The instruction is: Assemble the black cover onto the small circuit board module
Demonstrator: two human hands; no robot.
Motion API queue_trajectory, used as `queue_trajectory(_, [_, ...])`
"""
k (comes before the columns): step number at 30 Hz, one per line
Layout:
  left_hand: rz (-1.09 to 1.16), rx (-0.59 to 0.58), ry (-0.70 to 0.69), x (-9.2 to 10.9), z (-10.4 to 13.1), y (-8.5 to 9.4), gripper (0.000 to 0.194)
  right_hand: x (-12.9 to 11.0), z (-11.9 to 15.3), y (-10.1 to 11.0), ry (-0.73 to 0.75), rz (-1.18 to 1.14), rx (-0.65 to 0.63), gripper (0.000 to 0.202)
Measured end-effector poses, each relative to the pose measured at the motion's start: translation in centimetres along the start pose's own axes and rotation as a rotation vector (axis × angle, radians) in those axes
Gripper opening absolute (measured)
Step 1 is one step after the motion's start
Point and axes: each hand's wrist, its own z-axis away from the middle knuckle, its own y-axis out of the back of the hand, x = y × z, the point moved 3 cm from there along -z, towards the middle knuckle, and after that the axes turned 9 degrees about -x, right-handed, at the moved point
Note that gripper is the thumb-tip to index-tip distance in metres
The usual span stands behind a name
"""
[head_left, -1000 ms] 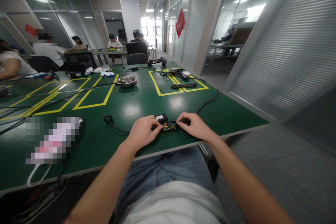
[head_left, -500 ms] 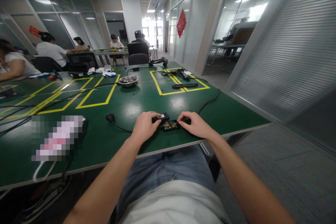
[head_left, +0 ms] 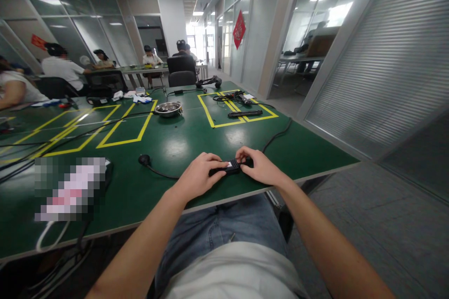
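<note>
Near the front edge of the green table lies a small black device with a pale label on its ribbed top cover. My left hand grips its left part, fingers and thumb on the cover. At the right end, my right hand is closed around the device's end and its cable. The cover hides the circuit board. A black cable with a plug runs out to the left, and another black cable curves away to the right.
A metal bowl holding small parts stands further back. Black cables and a dark bar lie within yellow tape at the right. A blurred pink item lies at the left. People sit at the back.
The black cover in my left hand has moved right and down onto the device, over the circuit board that showed before. The view has shifted slightly.
</note>
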Motion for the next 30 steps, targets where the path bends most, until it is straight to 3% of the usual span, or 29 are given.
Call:
queue_trajectory(8, [0.047,0.026,0.028,0.5,0.0,0.1,0.026,0.1,0.0,0.1,-0.028,0.055,0.002,0.017])
queue_trajectory(13, [0.006,0.218,0.271,-0.9,-0.2,0.4,0.019,0.0,0.0,0.1,-0.037,0.056,-0.005,0.007])
queue_trajectory(17, [-0.069,0.174,0.406,-1.7,-0.3,0.3,0.008,0.1,0.0,0.1,-0.049,0.08,-0.019,0.006])
queue_trajectory(22, [-0.072,0.199,0.249,-0.5,0.3,0.8,0.01,0.0,0.0,0.0,-0.048,0.085,-0.029,0.005])
queue_trajectory(24, [-0.056,0.134,0.187,0.1,0.5,0.9,0.007,-0.1,0.0,-0.1,-0.055,0.067,-0.026,0.006])
queue_trajectory(27, [-0.036,0.005,0.187,0.4,0.6,0.8,0.005,-0.2,0.1,-0.2,-0.09,0.05,-0.02,0.008])
queue_trajectory(30, [-0.031,0.001,0.236,0.4,0.5,0.9,0.009,-0.1,0.1,-0.2,-0.119,0.042,-0.005,0.011])
